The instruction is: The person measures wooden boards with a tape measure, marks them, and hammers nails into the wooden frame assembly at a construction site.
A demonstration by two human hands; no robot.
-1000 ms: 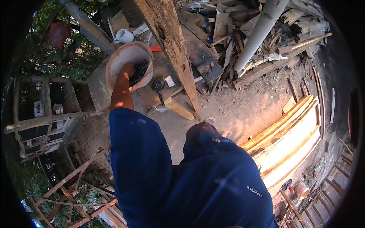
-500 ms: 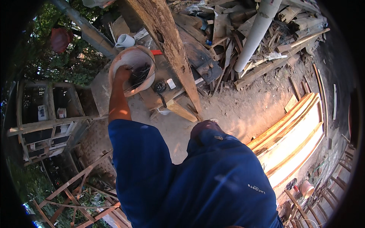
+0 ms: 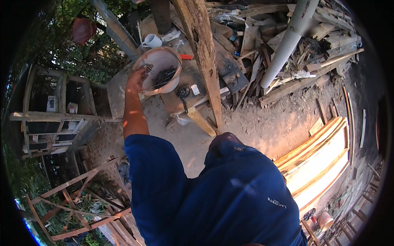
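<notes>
My left hand (image 3: 138, 77) is at the near left rim of a round, dirty whitish bucket (image 3: 167, 60) on the wooden bench. Its fingers are closed around a few thin metal nails (image 3: 146, 67), which stick up from the fingertips. Inside the bucket lies a heap of dark, thin pieces (image 3: 165, 77) that look like nails. Just right of the bucket, a black roundish object with a strap (image 3: 183, 91) and a small white piece (image 3: 195, 89) rest on the bench. My right hand does not show.
A white mug (image 3: 152, 41) and a red object (image 3: 186, 57) sit behind the bucket. A rough wooden post (image 3: 203, 49) and a grey pipe (image 3: 289, 41) rise beyond. Scrap wood (image 3: 250, 37) is piled at the back; pale boards (image 3: 316, 160) lie right, wooden shelving (image 3: 61, 117) stands left.
My left hand has come up from inside the bucket to its rim, with nails now showing at the fingers. The view has shifted, so the bench appears farther right.
</notes>
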